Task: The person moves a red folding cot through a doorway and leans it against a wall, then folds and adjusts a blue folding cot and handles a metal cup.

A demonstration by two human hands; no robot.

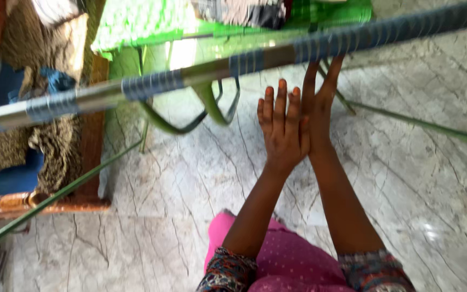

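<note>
Seen from above, a person's two bare hands reach toward a long metal bar [206, 73] wrapped in bands of blue tape, which runs slantwise across the whole view; the left hand [282, 132] is flat and wide open, fingers straight and together, its fingertips just below the bar and holding nothing; the right hand [320, 100] lies against the left one, edge-on, its fingers stretched up to the bar, where they pass behind it, so whether they grip it cannot be told; thin green rods [422, 125] of the same frame slant away on both sides; beneath lies a grey marble floor [179, 216]; at left stands a wooden seat [90, 157] with a blue cushion [6, 181] and a brown patterned cloth [55, 148]; a green mesh cloth [136, 21] hangs at the top; the person's pink garment [293, 259] fills the lower edge.
</note>
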